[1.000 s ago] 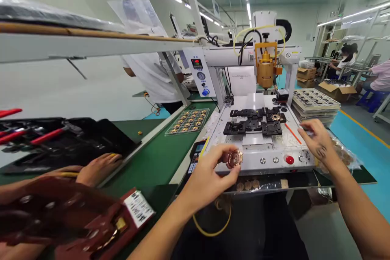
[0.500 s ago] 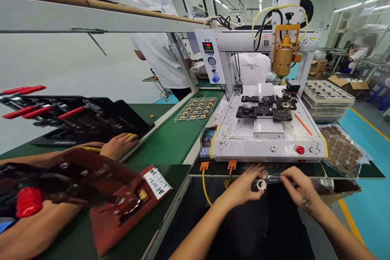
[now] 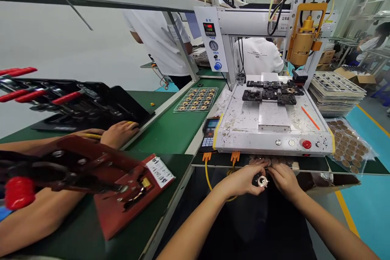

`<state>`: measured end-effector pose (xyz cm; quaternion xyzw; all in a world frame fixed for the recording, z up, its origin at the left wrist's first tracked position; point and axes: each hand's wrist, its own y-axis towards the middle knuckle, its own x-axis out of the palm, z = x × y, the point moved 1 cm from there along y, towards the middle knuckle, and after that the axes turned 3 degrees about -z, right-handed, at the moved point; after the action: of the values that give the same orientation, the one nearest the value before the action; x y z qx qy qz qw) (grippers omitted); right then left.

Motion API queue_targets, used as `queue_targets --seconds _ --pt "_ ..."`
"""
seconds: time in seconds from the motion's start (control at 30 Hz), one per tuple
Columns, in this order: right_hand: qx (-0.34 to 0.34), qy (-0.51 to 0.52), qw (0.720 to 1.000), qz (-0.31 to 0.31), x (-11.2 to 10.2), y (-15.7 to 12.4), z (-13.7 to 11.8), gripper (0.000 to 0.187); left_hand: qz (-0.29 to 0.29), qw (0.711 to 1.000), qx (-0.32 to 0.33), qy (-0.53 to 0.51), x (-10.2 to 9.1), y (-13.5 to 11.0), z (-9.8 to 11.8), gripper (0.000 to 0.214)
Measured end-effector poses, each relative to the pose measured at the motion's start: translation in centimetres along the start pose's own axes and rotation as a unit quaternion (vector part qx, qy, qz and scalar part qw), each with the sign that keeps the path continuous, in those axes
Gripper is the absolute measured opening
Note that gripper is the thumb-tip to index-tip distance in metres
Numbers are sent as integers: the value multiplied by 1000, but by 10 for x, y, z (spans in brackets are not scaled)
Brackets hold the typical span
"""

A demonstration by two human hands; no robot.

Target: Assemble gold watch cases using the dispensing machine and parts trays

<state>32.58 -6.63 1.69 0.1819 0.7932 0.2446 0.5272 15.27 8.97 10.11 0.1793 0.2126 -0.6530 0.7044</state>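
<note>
My left hand (image 3: 246, 179) has its thumb and fingers closed round a small dark part with a shiny round metal ring (image 3: 262, 181), like a watch case. Close on its right is my right hand (image 3: 284, 178), its fingers together and bent down at the edge of the bench. The right fingertips touch a clear sheet of brown round discs (image 3: 264, 162), partly hidden under both hands. Whether a disc is pinched there does not show. Both hands are just in front of the white dispensing machine (image 3: 274, 142).
Black fixtures (image 3: 269, 92) and an orange stick (image 3: 310, 118) lie on the machine's bed. Right of it are stacked trays (image 3: 336, 95) and a bag of brown discs (image 3: 350, 146). At left, a co-worker's hand (image 3: 120, 134) rests near a red clamp press (image 3: 131, 199); a tray of parts (image 3: 196, 99) lies beyond.
My right hand has moved left, from holding clear film out at the right to the discs beside my left hand. The left hand keeps the ringed part. The view has shifted slightly.
</note>
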Motion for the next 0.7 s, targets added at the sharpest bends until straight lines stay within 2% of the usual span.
queue_targets --seconds 0.1,0.2,0.27,0.37,0.43,0.53,0.7 --pt "-15 23 999 19 8 -19 -7 30 -14 1000 -3 3 -2 -2 0 35" --pt "-8 62 998 23 1 -39 -22 25 -4 1000 -6 10 1 -4 -2 36" --pt "26 91 995 28 -11 -50 -31 21 25 1000 -9 16 6 -1 -4 36" --pt "125 132 982 50 -34 -54 -35 13 79 997 -10 25 13 10 -8 35" --pt "204 159 963 72 -48 -49 -32 11 111 993 -8 34 17 20 -9 32" --pt "304 210 924 96 -66 -35 -28 18 157 987 -6 43 21 27 -6 27" --pt "386 327 857 96 -87 -9 -37 42 216 976 -21 14 32 1 10 32"
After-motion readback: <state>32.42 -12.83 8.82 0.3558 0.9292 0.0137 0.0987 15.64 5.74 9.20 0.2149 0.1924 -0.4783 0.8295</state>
